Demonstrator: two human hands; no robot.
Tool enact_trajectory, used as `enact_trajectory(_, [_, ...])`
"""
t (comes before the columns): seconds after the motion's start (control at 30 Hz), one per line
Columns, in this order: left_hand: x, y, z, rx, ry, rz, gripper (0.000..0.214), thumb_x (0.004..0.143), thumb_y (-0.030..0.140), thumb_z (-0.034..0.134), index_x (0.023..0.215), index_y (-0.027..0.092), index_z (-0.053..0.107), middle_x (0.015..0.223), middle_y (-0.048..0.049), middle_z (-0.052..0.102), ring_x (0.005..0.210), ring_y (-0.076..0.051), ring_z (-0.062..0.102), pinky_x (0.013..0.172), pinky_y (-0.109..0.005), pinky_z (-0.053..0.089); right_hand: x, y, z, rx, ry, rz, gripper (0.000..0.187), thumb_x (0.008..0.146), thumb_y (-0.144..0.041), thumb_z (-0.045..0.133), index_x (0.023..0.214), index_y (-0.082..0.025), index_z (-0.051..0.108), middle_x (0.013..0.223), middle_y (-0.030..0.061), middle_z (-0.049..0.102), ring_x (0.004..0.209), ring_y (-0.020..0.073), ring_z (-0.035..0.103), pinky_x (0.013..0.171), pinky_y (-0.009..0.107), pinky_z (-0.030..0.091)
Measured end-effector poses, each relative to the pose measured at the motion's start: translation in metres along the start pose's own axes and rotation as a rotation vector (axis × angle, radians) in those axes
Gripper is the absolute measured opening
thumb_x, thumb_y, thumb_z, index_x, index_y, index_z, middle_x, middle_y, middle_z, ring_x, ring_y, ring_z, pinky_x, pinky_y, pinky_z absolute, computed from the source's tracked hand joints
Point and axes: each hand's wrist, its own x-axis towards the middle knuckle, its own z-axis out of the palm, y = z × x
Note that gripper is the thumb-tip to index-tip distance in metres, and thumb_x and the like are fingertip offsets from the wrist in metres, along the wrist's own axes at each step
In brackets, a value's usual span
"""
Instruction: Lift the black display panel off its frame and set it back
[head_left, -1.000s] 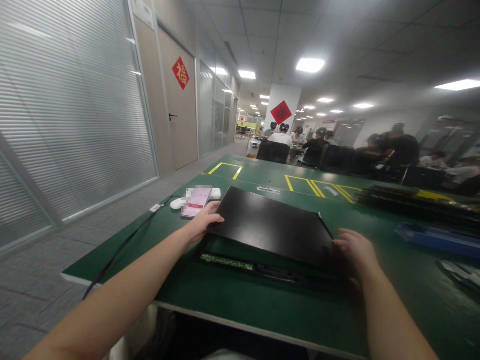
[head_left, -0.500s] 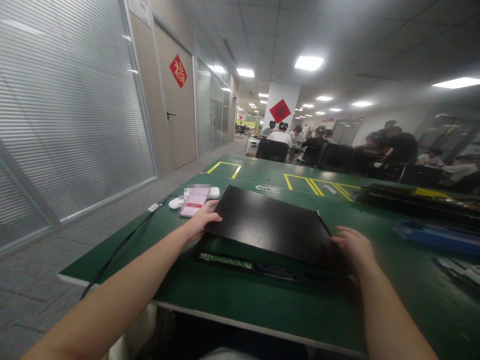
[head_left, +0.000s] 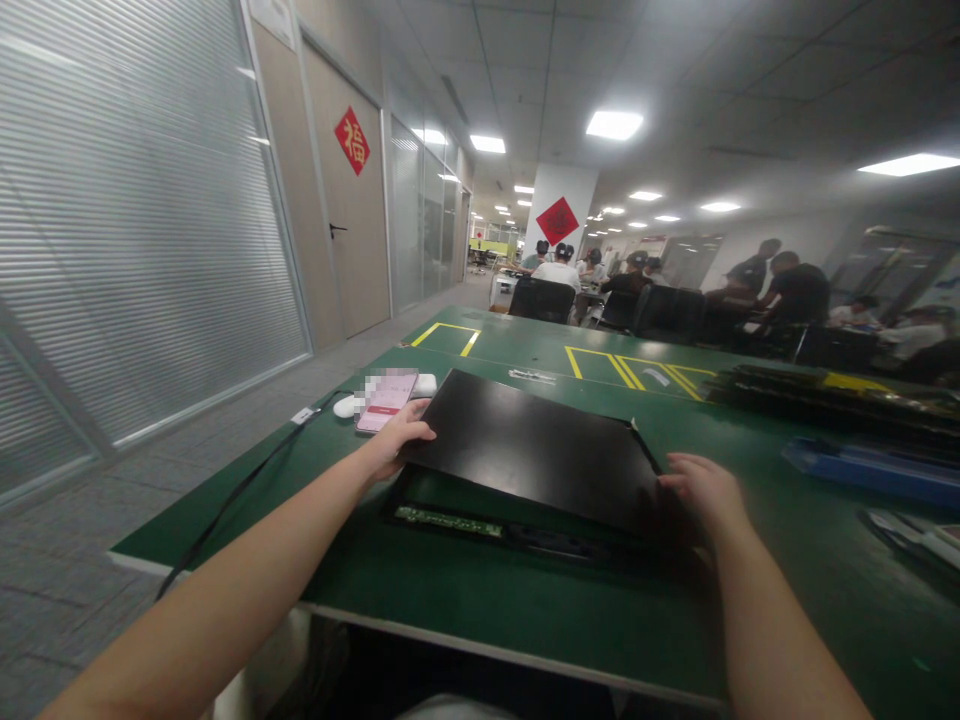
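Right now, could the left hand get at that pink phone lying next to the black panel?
Probably yes. The phone lies just past the left hand on the green table, with nothing between them. That hand grips a corner of the black panel, so it would have to let go first.

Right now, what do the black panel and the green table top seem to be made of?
Black panel: smooth and dark with a faint sheen, perhaps plastic or coated glass. Green table top: dull, even surface with soft light reflections, probably a rubber-like mat.
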Motion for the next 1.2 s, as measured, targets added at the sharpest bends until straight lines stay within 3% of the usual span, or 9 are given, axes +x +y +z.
enact_trajectory(0.17, [0.000,-0.003,-0.001,0.028,-0.029,-0.011,0.063,0.051,0.007,0.072,0.112,0.018,0.057,0.096,-0.0036,0.073,0.079,-0.023,0.071,0.063,-0.030,0.051,-0.004,-0.004,-0.001,-0.099,0.061,0.028,0.030,0.067,-0.029,0.061,0.092,-0.017,0.071,0.063,0.0095,0.071,0.072,0.0282,0.072,0.059,0.033,0.048])
enact_trajectory(0.33, [0.002,-0.010,-0.002,0.064,0.004,0.008,0.062,0.052,0.008,0.075,0.110,0.018,0.057,0.101,-0.0054,0.073,0.088,-0.025,0.071,0.069,-0.032,0.053,0.000,-0.002,-0.005,-0.289,0.038,0.057,0.031,0.070,-0.033,0.060,0.097,-0.022,0.072,0.069,0.0067,0.074,0.078,0.0282,0.070,0.068,0.036,0.047])
enact_trajectory(0.57, [0.006,-0.014,-0.004,0.101,0.024,0.009,0.062,0.050,0.010,0.075,0.109,0.019,0.056,0.108,-0.0067,0.073,0.098,-0.027,0.071,0.072,-0.032,0.054,-0.001,-0.004,-0.004,-0.444,0.041,-0.008,0.032,0.071,-0.035,0.059,0.097,-0.024,0.073,0.076,0.0072,0.076,0.082,0.0296,0.068,0.070,0.038,0.045])
enact_trajectory(0.9, [-0.003,-0.010,0.002,0.127,0.005,0.012,0.058,0.054,0.013,0.070,0.109,0.019,0.053,0.113,-0.0065,0.072,0.097,-0.026,0.071,0.074,-0.034,0.054,0.000,-0.008,0.001,-0.758,0.011,-0.061,0.041,0.077,-0.038,0.051,0.106,-0.025,0.076,0.094,0.0103,0.076,0.094,0.0302,0.068,0.072,0.036,0.049])
enact_trajectory(1.2, [0.003,-0.014,-0.001,0.139,0.011,-0.005,0.062,0.050,0.016,0.071,0.109,0.020,0.051,0.110,-0.0063,0.071,0.096,-0.027,0.070,0.076,-0.036,0.054,-0.011,-0.016,0.008,-0.869,-0.040,-0.040,0.044,0.081,-0.044,0.044,0.113,-0.029,0.072,0.106,0.0109,0.074,0.108,0.0326,0.065,0.080,0.040,0.048])
